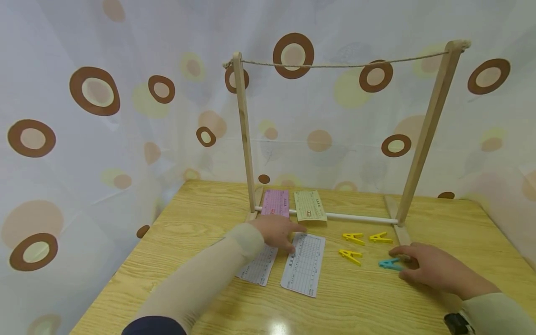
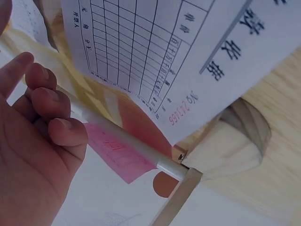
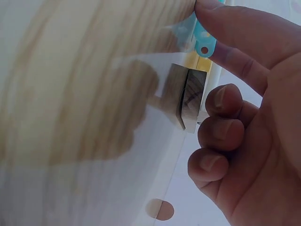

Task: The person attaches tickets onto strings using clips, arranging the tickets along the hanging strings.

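Note:
In the head view my left hand [image 1: 277, 230] reaches over the paper slips, index finger and thumb spread apart with nothing seen between them. Its thumb is beside the top of a white printed slip [image 1: 304, 265]. A second white slip [image 1: 260, 265] lies partly under the forearm. Beyond the hand, a pink slip [image 1: 276, 201] and a yellow slip [image 1: 310, 204] lie across a white rod. My right hand [image 1: 437, 270] has its index finger and thumb on either side of a turquoise clothespin [image 1: 390, 264]. The right wrist view shows this clothespin [image 3: 205, 44] beside the thumb, its other fingers curled.
Several yellow clothespins [image 1: 351, 256] lie between the slips and my right hand. Behind stands a wooden frame [image 1: 427, 135] with a rope [image 1: 343, 66] strung across its top and the white rod [image 1: 360, 217] low down. A patterned cloth [image 1: 167, 130] hangs behind the table.

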`<state>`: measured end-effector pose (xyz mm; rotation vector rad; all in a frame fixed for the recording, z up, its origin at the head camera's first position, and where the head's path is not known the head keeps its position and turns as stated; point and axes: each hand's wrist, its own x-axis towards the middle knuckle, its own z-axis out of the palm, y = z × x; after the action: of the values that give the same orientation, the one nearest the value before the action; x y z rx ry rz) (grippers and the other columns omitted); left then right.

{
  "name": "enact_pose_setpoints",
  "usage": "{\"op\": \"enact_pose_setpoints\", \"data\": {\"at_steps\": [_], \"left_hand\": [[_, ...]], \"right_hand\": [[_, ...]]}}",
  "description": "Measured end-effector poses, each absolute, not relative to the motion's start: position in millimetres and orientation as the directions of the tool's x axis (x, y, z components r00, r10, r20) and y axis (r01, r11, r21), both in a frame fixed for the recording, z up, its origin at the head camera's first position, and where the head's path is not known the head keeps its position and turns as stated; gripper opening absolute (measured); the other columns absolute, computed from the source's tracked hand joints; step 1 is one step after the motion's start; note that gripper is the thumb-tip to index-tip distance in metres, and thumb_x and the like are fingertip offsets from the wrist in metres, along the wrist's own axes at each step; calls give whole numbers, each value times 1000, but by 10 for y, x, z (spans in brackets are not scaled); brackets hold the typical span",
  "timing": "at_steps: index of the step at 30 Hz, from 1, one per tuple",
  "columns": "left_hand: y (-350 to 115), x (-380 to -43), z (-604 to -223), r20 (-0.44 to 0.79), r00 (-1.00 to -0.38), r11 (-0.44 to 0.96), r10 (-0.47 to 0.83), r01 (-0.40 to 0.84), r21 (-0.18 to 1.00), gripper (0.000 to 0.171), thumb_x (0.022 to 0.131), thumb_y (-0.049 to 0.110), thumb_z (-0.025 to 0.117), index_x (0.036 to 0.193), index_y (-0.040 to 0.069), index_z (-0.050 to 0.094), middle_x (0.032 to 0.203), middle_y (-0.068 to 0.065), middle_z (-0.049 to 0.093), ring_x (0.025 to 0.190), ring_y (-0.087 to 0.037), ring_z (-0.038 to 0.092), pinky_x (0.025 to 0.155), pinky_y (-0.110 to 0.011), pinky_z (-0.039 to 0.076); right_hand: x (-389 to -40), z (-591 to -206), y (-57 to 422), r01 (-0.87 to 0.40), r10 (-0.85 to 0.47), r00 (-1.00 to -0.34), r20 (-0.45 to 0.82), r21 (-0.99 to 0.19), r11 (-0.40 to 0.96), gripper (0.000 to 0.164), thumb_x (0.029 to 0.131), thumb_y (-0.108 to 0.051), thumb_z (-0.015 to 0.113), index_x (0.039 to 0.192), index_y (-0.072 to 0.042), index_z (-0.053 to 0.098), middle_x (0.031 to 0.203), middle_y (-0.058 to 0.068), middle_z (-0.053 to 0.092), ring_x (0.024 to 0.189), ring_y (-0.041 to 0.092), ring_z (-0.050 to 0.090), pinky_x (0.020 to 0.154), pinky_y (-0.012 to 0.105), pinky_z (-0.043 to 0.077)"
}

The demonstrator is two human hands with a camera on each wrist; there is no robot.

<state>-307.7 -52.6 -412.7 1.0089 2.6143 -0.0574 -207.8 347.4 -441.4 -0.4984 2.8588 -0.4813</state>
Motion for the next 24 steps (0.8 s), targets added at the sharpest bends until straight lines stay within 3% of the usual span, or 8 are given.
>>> {"op": "enact_pose_setpoints", "data": {"at_steps": [6,16,19,24], "left_hand": [[-501,-3037,-4124,-333,-704,762,628,642,79,73,86,57,74,151,41,45,142,10,58,127,-15,56,105,-38,43],[-492,-3011,-4155,-323,-704,756,632,651,60,67,89,54,73,149,33,50,132,8,64,117,-11,60,103,-35,45],[-482,-3019,-4160,-315,-702,752,638,656,60,65,89,50,74,148,31,52,125,8,66,109,-9,61,99,-34,47],[-436,-3028,-4159,-291,-693,738,659,671,73,57,88,44,78,138,25,59,99,12,65,86,-6,58,85,-28,49]], "right_hand": [[-2099,-4414,3469,-288,-353,-923,-152,-335,897,48,86,-42,80,126,-18,68,105,-2,61,92,18,59,77,46,51],[-2102,-4420,3461,-274,-346,-925,-158,-354,894,54,86,-43,80,128,-13,67,115,6,64,99,26,62,81,53,52],[-2103,-4418,3462,-273,-345,-925,-160,-354,894,54,86,-44,79,128,-13,67,116,6,64,100,28,63,82,53,52],[-2095,-4407,3455,-268,-342,-925,-164,-356,895,52,87,-43,79,128,-14,68,118,6,64,102,29,63,82,53,52]]}}
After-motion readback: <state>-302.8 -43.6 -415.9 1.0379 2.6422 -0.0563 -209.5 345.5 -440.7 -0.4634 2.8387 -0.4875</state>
